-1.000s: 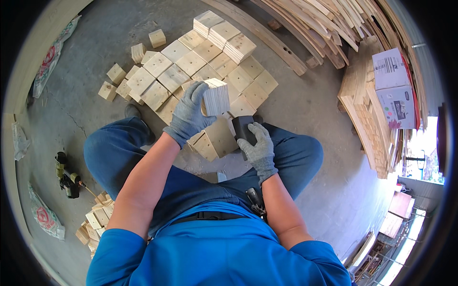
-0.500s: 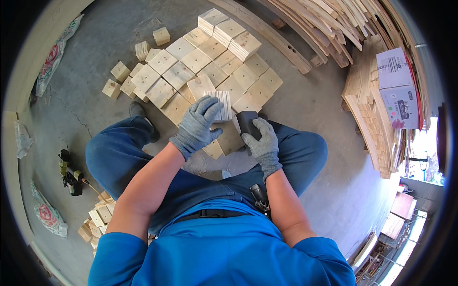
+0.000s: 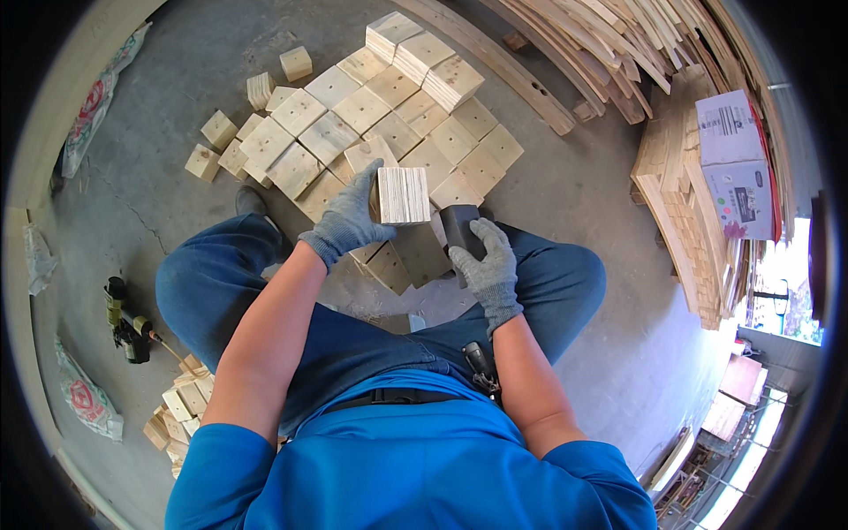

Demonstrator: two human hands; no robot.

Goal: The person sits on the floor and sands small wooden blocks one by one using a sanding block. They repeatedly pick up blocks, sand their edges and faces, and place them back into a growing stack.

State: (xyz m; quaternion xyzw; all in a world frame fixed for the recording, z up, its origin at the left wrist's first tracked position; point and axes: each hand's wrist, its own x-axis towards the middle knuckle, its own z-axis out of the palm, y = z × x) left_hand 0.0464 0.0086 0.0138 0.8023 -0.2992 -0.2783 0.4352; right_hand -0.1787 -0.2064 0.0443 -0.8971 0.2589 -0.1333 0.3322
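Block [image 3: 404, 195], pale, dark-striped face, possibly layered

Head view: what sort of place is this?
Probably a woodworking workshop or timber store: pale, square-faced wooden blocks are grouped on the grey concrete floor, and long, light-brown wooden planks are piled at the upper right.

A striped wooden block [image 3: 404, 196] flanks a black block [image 3: 458, 225]
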